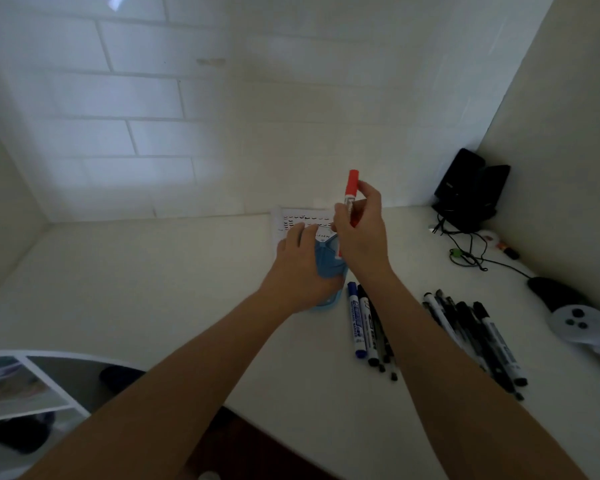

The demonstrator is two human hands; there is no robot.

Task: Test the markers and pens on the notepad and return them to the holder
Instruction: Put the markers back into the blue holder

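Your right grip (361, 233) pinched the red marker (352, 188) about its middle, cap on and pointing up, with its lower end down at the mouth of the blue holder (328, 263). Your left grip (297, 268) was curled round that holder, steadying it on the tabletop (187, 289) just in front of the notepad (303, 220), which lay at the far edge against the wall. The notepad already carried rows of short strokes in dark and reddish ink, so a good deal of testing looked done, this marker's included. Returning looked barely begun: 2 loose bunches lay on the tabletop to the right of the holder, a blue marker (355, 320) with some dark pens, and a spread of black markers (482, 341) nearer the right edge. I could not tell what already sat inside the holder.
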